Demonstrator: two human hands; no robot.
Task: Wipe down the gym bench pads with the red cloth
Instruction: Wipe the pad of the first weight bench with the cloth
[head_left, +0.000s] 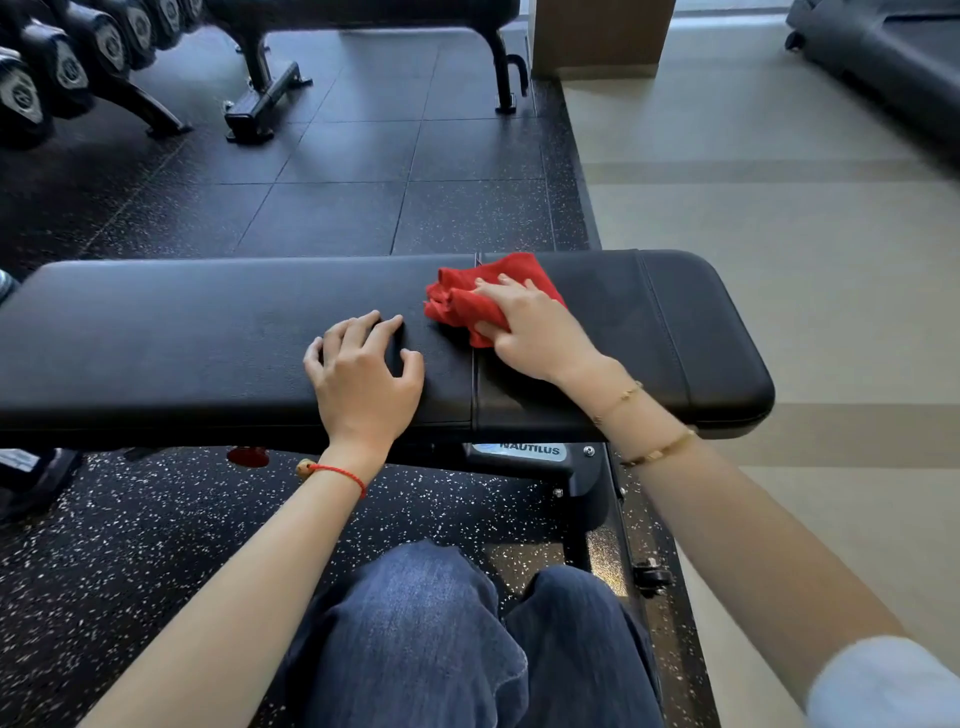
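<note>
Red cloth (470, 301) lies bunched on the black bench, just right of centre in the frame, straddling the seam (475, 364) between the long back pad (182, 332) and the shorter seat pad (675, 332). The right hand (535, 332) lies on top of the cloth, fingers spread over it and the thumb tucked round its near edge, so it grips the cloth against the pad. Two thin gold bracelets (657, 449) sit on that wrist.

To the left of the cloth, on the back pad, the left hand (363, 374) holds nothing; its fingers are loosely bent with the tips touching the upholstery. A red string bracelet (337, 473) circles that wrist.

Below the seat pad, at lower centre, a plate on the bench frame (592, 483) reads "NAUTILUS" (530, 449) in dark capitals. Writing on the hexagonal ends of the dumbbells (67, 67) racked in the upper left is too small to read.

Speckled black rubber floor (156, 545) lies under the bench, meeting beige flooring (779, 234) on the right. Blue jeans (441, 639) fill the bottom centre. Another bench's legs (265, 93) stand at the top.
</note>
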